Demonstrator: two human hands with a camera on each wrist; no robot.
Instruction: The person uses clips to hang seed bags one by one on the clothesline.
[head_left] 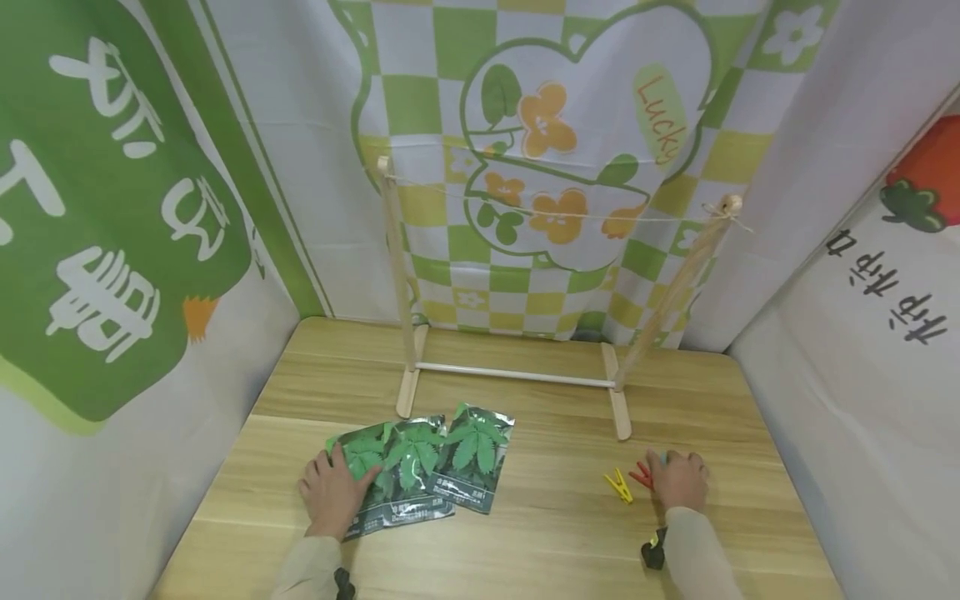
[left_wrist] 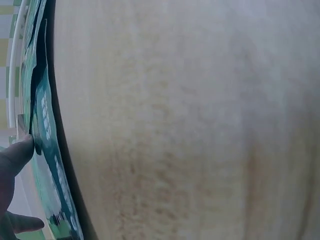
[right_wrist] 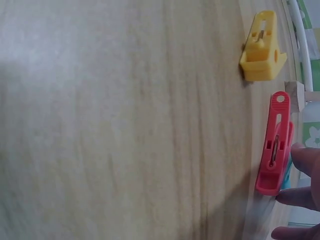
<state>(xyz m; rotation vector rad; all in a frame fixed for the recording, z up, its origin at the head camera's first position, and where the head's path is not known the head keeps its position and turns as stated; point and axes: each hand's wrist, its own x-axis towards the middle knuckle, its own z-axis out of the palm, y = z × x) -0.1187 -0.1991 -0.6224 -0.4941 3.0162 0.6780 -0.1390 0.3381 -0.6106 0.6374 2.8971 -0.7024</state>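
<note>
Three flat green foil packets with leaf pictures lie on the table, the left [head_left: 365, 454] and middle ones overlapping, the right packet [head_left: 474, 458] slanting beside them. My left hand [head_left: 332, 493] rests on the leftmost packet with fingers spread; in the left wrist view a fingertip touches the packet [left_wrist: 47, 130]. At the right, my right hand [head_left: 678, 481] is at a red clothespin [head_left: 642, 476], fingertips by its lower end. A blue clothespin [right_wrist: 287, 172] shows partly behind the red clothespin [right_wrist: 274, 150]. A yellow clothespin [head_left: 619, 486] lies just left of them.
Behind the packets stands a wooden frame with a left post [head_left: 399, 267], a right post [head_left: 675, 287], and a string [head_left: 555, 214] tied between their tops. A white rod [head_left: 517, 375] joins its feet low down. Printed curtains [head_left: 285, 158] surround the wooden table [head_left: 555, 550].
</note>
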